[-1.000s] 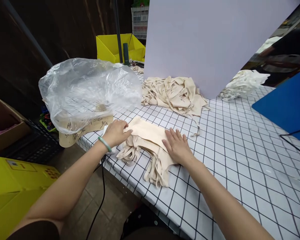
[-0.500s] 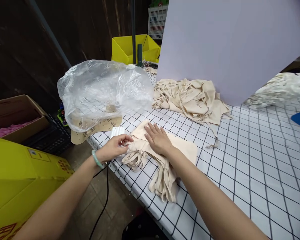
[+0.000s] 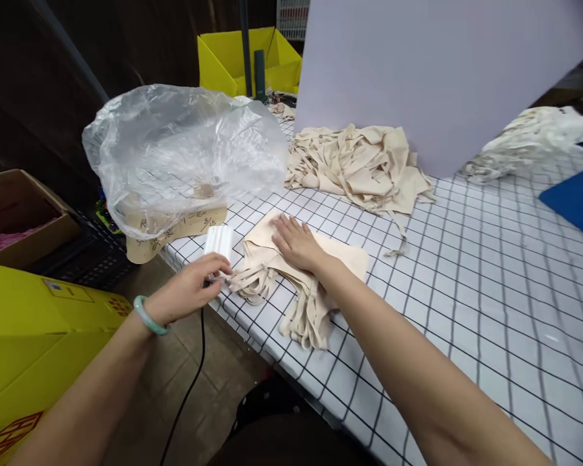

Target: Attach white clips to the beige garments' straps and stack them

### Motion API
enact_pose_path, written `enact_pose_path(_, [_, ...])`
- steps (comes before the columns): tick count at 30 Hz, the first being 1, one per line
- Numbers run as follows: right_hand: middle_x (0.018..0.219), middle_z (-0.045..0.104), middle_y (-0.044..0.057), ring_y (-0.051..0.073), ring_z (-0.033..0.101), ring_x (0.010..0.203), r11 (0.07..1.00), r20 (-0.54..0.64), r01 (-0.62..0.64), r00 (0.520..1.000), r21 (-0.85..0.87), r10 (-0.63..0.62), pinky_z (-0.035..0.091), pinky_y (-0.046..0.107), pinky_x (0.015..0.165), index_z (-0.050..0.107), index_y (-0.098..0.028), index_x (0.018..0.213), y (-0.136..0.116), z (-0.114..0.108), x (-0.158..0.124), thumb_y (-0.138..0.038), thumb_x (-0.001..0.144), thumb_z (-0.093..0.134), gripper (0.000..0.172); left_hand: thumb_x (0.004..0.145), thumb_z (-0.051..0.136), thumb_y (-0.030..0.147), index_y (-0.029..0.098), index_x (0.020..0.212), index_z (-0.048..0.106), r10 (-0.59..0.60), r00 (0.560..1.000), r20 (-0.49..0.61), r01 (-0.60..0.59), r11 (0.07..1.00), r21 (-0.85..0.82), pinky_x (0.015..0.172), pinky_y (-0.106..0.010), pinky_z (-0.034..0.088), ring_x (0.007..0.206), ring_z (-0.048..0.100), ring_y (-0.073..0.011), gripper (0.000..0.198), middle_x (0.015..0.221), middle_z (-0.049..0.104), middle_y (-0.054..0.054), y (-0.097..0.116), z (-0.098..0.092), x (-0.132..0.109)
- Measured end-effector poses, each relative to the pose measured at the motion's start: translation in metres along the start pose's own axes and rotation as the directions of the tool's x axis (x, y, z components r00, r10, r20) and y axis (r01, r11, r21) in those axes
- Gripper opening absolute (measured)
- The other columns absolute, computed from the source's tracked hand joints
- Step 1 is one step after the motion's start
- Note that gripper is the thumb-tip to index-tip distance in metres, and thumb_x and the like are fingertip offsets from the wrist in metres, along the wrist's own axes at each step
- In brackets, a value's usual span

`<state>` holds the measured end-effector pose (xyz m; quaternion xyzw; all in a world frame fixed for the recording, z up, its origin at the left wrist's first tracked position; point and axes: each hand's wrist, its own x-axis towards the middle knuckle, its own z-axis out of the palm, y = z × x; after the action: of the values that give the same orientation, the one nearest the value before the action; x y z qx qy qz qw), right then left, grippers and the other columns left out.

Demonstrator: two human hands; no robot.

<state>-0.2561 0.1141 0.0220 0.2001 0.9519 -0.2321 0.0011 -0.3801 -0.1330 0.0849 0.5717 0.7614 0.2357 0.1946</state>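
A folded stack of cream cloth pieces (image 3: 344,255) with long straps lies near the table's edge. My right hand (image 3: 295,243) rests flat on top, fingers stretched out. At the stack's left side my left hand (image 3: 194,285), with a pale green bangle on its wrist, is closed in a pinch at the ends of the bunched straps (image 3: 255,281). A small dark and grey thing shows between its fingers, too small to name. More straps (image 3: 307,320) hang loosely towards the front edge. Just behind my left hand lies a white pleated piece (image 3: 219,242).
A clear plastic bag (image 3: 175,149) covers part of a brown card with handwriting (image 3: 189,223). Behind are a heap of cream cloth (image 3: 354,162) and a pale upright board (image 3: 393,71). A blue sheet (image 3: 576,197) lies right; a yellow box (image 3: 43,323) stands left.
My left hand has moved left, drawing the strap ends outward a little. My right hand stays flat on the cloth. The whole view has tilted down slightly.
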Motion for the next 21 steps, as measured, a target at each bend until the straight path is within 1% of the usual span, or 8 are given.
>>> enact_pose_path(3, [0.166, 0.011, 0.004, 0.026, 0.005, 0.153, 0.999, -0.148, 0.018, 0.989, 0.028, -0.013, 0.007, 0.054, 0.121, 0.024, -0.024, 0.157, 0.011, -0.020, -0.021, -0.053, 0.101, 0.016, 0.063, 0.093, 0.043, 0.024, 0.018, 0.101, 0.064, 0.106, 0.978, -0.179, -0.090, 0.991, 0.095, 0.102, -0.040, 0.047, 0.111, 0.059, -0.0211, 0.024, 0.116, 0.063, -0.008, 0.020, 0.010, 0.029])
enact_pose_path(6, [0.163, 0.024, 0.006, 0.031, 0.012, 0.152, 0.994, -0.245, -0.085, 0.967, -0.066, 0.066, 0.009, 0.059, 0.119, 0.037, -0.022, 0.150, 0.022, -0.035, -0.058, -0.048, 0.101, 0.020, 0.058, 0.095, 0.042, 0.023, 0.015, 0.116, 0.063, 0.194, 0.975, -0.107, -0.179, 0.975, 0.135, 0.114, -0.042, 0.037, 0.132, 0.048, -0.0228, 0.031, 0.138, 0.056, -0.011, 0.052, 0.036, 0.074])
enact_pose_path(9, [0.138, 0.058, 0.015, 0.035, 0.045, 0.133, 0.975, -0.371, -0.205, 0.914, -0.079, 0.162, 0.032, 0.055, 0.108, 0.061, -0.017, 0.125, 0.017, -0.030, -0.113, -0.042, 0.099, 0.030, 0.048, 0.095, 0.042, 0.020, 0.013, 0.130, 0.055, 0.253, 0.967, -0.007, -0.246, 0.947, 0.208, 0.120, -0.050, 0.025, 0.144, 0.034, -0.0270, 0.038, 0.151, 0.045, -0.012, 0.085, 0.067, 0.111])
enact_pose_path(11, [0.097, 0.071, 0.013, 0.030, 0.064, 0.095, 0.950, -0.424, -0.306, 0.853, 0.068, 0.305, 0.049, 0.043, 0.082, 0.067, -0.021, 0.096, 0.002, -0.015, -0.152, -0.046, 0.096, 0.038, 0.039, 0.098, 0.039, 0.025, 0.013, 0.140, 0.047, 0.301, 0.951, 0.076, -0.310, 0.924, 0.224, 0.121, -0.051, 0.021, 0.148, 0.025, -0.0276, 0.044, 0.157, 0.036, -0.012, 0.099, 0.085, 0.124])
enact_pose_path(12, [0.081, 0.069, 0.009, 0.026, 0.064, 0.077, 0.913, -0.369, -0.368, 0.835, 0.175, 0.407, 0.049, 0.038, 0.068, 0.065, -0.023, 0.083, -0.008, -0.004, -0.170, -0.052, 0.093, 0.043, 0.037, 0.100, 0.038, 0.028, 0.013, 0.144, 0.043, 0.312, 0.943, 0.117, -0.332, 0.914, 0.233, 0.122, -0.051, 0.018, 0.150, 0.021, -0.0276, 0.047, 0.159, 0.032, -0.011, 0.103, 0.092, 0.127])
enact_pose_path(14, [0.062, 0.059, 0.001, 0.020, 0.057, 0.058, 0.821, -0.203, -0.429, 0.826, 0.376, 0.525, 0.042, 0.031, 0.054, 0.060, -0.025, 0.074, -0.028, 0.017, -0.197, -0.059, 0.087, 0.052, 0.037, 0.100, 0.038, 0.037, 0.011, 0.149, 0.036, 0.289, 0.941, 0.174, -0.328, 0.905, 0.270, 0.123, -0.050, 0.012, 0.151, 0.015, -0.0281, 0.055, 0.162, 0.025, -0.012, 0.103, 0.104, 0.132])
enact_pose_path(18, [0.054, 0.042, -0.006, 0.015, 0.046, 0.051, 0.679, -0.073, -0.437, 0.808, 0.590, 0.584, 0.035, 0.025, 0.048, 0.057, -0.025, 0.078, -0.051, 0.044, -0.213, -0.051, 0.084, 0.058, 0.027, 0.097, 0.041, 0.050, 0.013, 0.152, 0.029, 0.170, 0.953, 0.250, -0.242, 0.925, 0.293, 0.123, -0.051, 0.009, 0.152, 0.013, -0.0294, 0.067, 0.163, 0.021, -0.012, 0.087, 0.119, 0.139])
enact_pose_path(21, [0.055, 0.040, -0.007, 0.014, 0.044, 0.051, 0.671, -0.086, -0.388, 0.825, 0.631, 0.558, 0.036, 0.024, 0.048, 0.052, -0.025, 0.074, -0.053, 0.049, -0.215, -0.041, 0.084, 0.057, 0.020, 0.097, 0.038, 0.055, 0.014, 0.154, 0.026, 0.145, 0.951, 0.274, -0.223, 0.934, 0.280, 0.122, -0.050, 0.010, 0.152, 0.010, -0.0287, 0.072, 0.164, 0.015, -0.011, 0.076, 0.123, 0.142])
